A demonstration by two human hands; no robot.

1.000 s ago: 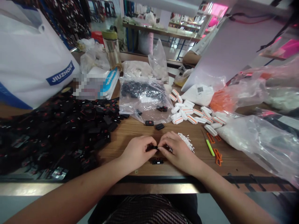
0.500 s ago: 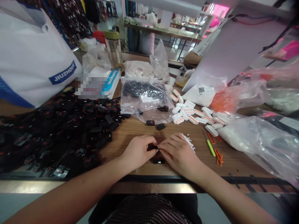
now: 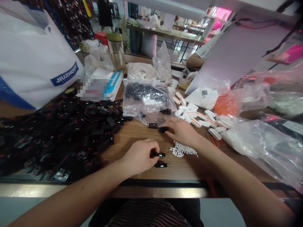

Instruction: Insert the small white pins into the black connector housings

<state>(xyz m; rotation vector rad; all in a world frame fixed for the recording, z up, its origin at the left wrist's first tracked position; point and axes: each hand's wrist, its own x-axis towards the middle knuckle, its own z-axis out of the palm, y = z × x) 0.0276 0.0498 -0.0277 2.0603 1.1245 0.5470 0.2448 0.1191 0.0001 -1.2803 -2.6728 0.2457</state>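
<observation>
My left hand (image 3: pixel 143 155) is closed on a small black plastic part (image 3: pixel 160 154) that has two white dots on its front edge. Just below it a similar black part (image 3: pixel 161 165) lies on the table. Farther forward, my right hand (image 3: pixel 180 130) has its thumb and fingers on another black piece (image 3: pixel 163 129), which rests on the wood near the clear bag. Beside that piece is one more black part (image 3: pixel 153 125) with a red mark. Small white pegs (image 3: pixel 183 149) lie in a loose heap under my right wrist.
A big pile of black parts (image 3: pixel 87 126) covers the left side. White blocks with orange strips (image 3: pixel 201 116) lie at the right, beside clear plastic bags (image 3: pixel 251 138). A clear bag (image 3: pixel 149 97) with black contents and a bottle (image 3: pixel 115 52) stand toward the back.
My right hand has left the part at my left hand and moved forward to the loose black piece, uncovering the white pegs. My left hand keeps its part, now with white dots showing.
</observation>
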